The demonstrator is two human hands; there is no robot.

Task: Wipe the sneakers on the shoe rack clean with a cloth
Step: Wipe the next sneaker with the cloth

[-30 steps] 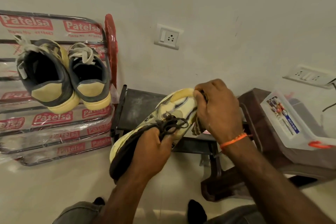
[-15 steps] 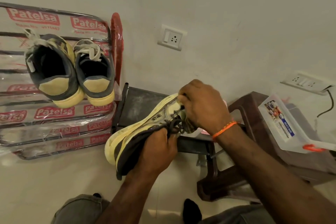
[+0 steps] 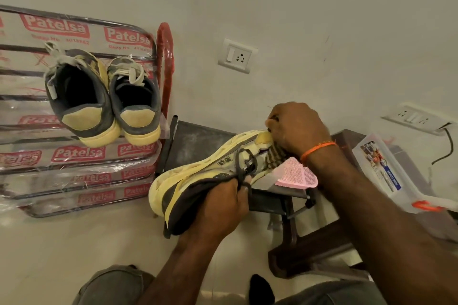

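Observation:
My left hand [image 3: 223, 208] grips a yellow and grey sneaker [image 3: 198, 176] by its collar and dark laces, holding it on its side above the floor. My right hand [image 3: 295, 129] holds a brown striped cloth [image 3: 273, 157] and presses it against the sneaker's toe end. Most of the cloth is hidden under that hand. Two more yellow and grey sneakers [image 3: 104, 96] stand heels toward me on the plastic-wrapped shoe rack [image 3: 74, 176] at the left.
A dark metal stool [image 3: 195, 143] stands behind the held sneaker, with a pink mesh piece [image 3: 297, 176] on it. A brown plastic stool [image 3: 322, 242] with a clear plastic box [image 3: 386, 176] stands at the right. Wall sockets [image 3: 236, 56] sit on the wall behind.
My right hand with the cloth slid back along the sneaker, then returned toward the toe end. The sneaker dropped lower and tilted flatter. The pink mesh piece has come into view.

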